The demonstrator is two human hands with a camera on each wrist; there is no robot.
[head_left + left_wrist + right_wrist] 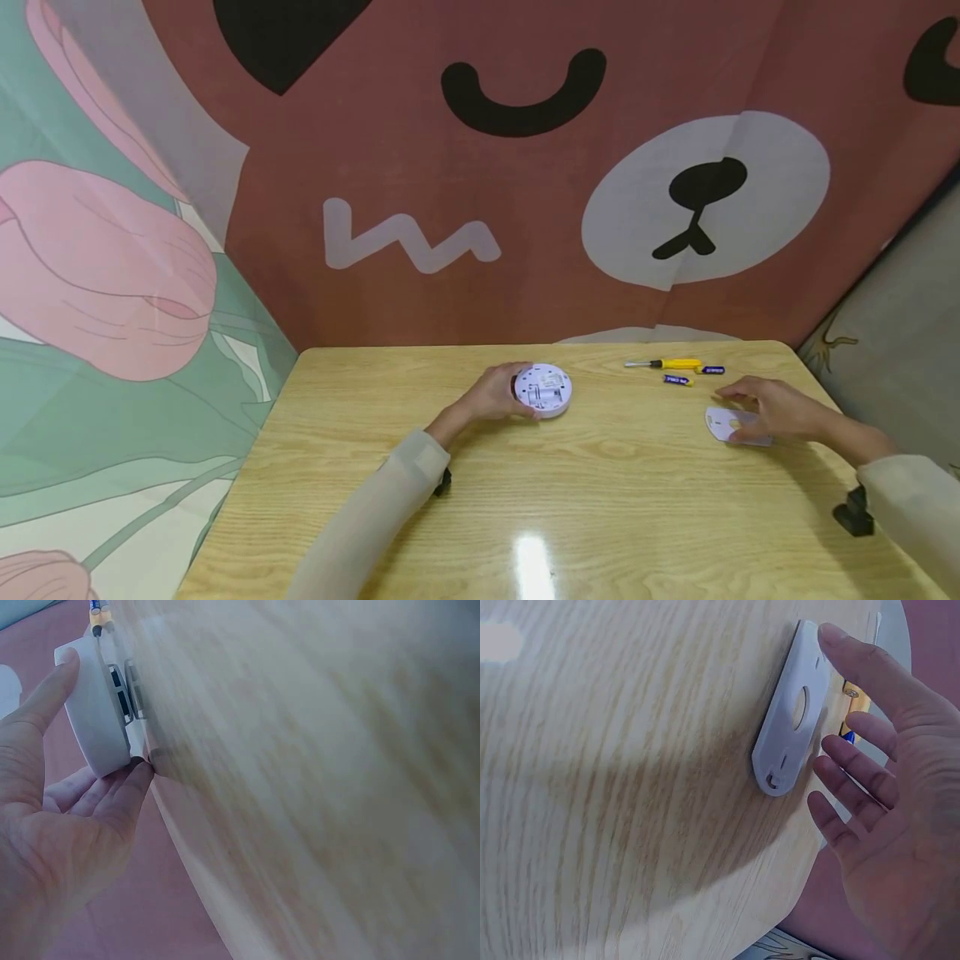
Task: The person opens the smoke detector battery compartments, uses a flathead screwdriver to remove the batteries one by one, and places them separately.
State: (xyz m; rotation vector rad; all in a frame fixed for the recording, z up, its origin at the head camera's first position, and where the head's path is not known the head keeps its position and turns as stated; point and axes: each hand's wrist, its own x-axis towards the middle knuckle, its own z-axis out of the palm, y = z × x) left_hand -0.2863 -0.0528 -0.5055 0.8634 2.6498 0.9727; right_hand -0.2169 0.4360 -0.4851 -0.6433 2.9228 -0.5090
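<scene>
A round white device (553, 382), which looks like a smoke detector, has its underside with a bare battery compartment facing up in the head view. My left hand (497, 392) grips it by its left rim, thumb on one side and fingers on the other; the left wrist view shows the device (94, 712) edge-on. At the right, a flat white mounting plate (720, 422) with a central hole lies on the table. Over it hovers my right hand (787, 410), fingers spread; in the right wrist view the thumb is close to one end of the plate (784, 724), contact unclear.
Behind the plate lie a yellow screwdriver (678, 364) and two small blue-and-yellow batteries, one in front (675, 381) and one by the handle's end (712, 370). The wooden table (600, 500) meets a printed curtain (405, 308) at its back edge.
</scene>
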